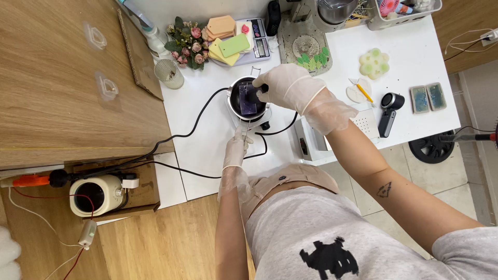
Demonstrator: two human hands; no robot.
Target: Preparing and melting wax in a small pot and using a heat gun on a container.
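Directly above the pot, a dark tool is gripped by the closed right hand; the pot's handle, pointing bodyward, is pinched by the left hand.

pot sits on small hot plate near centre of table. right hand over pot's right rim, left hand just near side of pot, touching handle. far of pot: scale with slabs on it, flower bunch to its left, cup nearer left. flower-shaped piece far right, two small trays at right edge, handheld device left of them. box right of hot plate. cylindrical appliance off table, near left.
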